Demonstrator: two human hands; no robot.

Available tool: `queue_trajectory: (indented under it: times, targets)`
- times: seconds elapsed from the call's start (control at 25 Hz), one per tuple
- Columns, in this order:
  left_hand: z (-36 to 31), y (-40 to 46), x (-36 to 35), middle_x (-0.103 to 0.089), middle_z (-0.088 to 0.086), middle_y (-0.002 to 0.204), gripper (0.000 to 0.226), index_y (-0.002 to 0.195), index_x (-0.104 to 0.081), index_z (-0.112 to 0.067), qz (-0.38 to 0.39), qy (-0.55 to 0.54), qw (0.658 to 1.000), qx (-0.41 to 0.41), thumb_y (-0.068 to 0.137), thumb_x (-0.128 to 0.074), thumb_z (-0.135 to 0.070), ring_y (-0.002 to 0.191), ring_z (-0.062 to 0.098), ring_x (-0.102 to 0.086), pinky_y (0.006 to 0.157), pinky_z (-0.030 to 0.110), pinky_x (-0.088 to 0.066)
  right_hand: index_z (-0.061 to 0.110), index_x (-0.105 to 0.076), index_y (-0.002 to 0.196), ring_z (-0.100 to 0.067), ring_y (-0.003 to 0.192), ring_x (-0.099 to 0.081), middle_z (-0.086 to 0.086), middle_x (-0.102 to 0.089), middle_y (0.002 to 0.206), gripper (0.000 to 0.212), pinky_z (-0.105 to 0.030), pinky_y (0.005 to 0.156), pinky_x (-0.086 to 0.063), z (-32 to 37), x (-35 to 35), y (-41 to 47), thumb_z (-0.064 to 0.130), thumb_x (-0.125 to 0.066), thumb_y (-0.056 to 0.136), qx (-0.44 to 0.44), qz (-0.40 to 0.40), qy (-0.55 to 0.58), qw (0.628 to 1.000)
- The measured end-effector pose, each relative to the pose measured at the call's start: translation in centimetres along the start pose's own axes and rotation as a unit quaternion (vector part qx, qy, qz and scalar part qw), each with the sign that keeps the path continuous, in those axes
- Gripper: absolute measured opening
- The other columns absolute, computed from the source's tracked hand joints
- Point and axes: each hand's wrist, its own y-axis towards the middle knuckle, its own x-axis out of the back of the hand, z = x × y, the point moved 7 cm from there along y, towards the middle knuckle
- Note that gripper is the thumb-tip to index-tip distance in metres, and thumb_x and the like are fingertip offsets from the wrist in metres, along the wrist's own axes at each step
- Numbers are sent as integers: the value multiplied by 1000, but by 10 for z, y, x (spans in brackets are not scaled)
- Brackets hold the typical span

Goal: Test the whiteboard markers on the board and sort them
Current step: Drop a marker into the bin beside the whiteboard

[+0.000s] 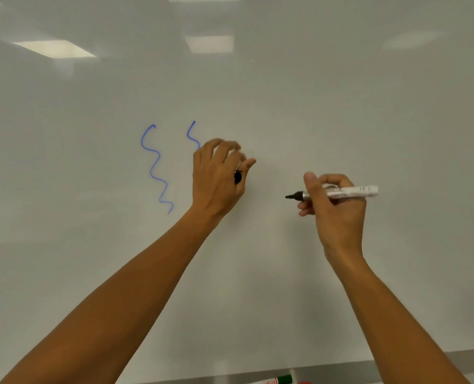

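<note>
The right hand [334,206] holds an open black marker [338,192] near the board [341,92]. The left hand [216,176] holds its black cap [238,177].

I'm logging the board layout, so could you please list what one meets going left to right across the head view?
Full blue squiggle → short blue squiggle → left hand with the black cap → black marker tip → right hand gripping the marker.

reflected rectangular ceiling light panels [54,48] glare high on the glossy surface, well above the fingers.
</note>
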Motion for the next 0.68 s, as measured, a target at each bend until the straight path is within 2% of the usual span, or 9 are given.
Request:
queue_trajectory:
  times: [0.04,0.08,0.16,0.28,0.4,0.52,0.68]
  targets:
    - [1,7,-6,-62,6,126,41,112,-65,-11,21,10,1000,7,99,-46,-45,125,31,-49,98,45,-41,18,-66,93,-21,64,-71,-4,-73,73,20,-31,53,-57,9,-3,6,36,-73,87,17,-1,-8,1000]
    - [1,13,-12,-51,10,141,54,132,-54,-8,51,21,998,11,99,-43,-49,138,33,-37,110,47,-33,21,-69,96,-19,68,-73,-4,-73,76,20,-30,52,-56,17,-7,12,39,-71,88,33,3,-17,999]
    - [0,23,-25,-25,14,158,76,149,-28,-2,103,38,994,13,98,-36,-57,148,35,-14,120,51,-16,22,-71,99,-16,76,-75,-1,-75,81,20,-28,52,-55,27,-13,22,40,-68,91,59,16,-42,997]
    - [-3,29,-42,-8,17,162,87,152,-13,0,155,68,986,0,96,-29,-65,150,35,0,121,53,-7,20,-74,104,-13,79,-74,3,-76,90,19,-26,56,-54,29,-19,37,32,-61,96,88,28,-85,992]
    - [-7,23,-60,-3,17,162,89,153,-10,-2,185,93,978,-34,95,-27,-67,150,35,3,120,56,-4,22,-71,110,-10,79,-72,5,-75,93,18,-23,61,-56,26,-24,48,25,-59,97,116,33,-117,986]
    - [-8,19,-73,-1,18,162,91,154,-8,-3,194,104,975,-38,93,-28,-69,150,34,4,120,55,-3,21,-67,108,-11,74,-69,6,-72,88,15,-25,61,-57,22,-28,60,23,-65,93,147,22,-136,979]
    - [-7,17,-78,0,19,162,88,154,-8,-3,181,127,974,-48,95,-27,-67,150,34,5,120,55,-2,19,-66,108,-1,73,-63,12,-66,88,17,-11,58,-48,19,-31,76,23,-67,92,181,4,-149,972]
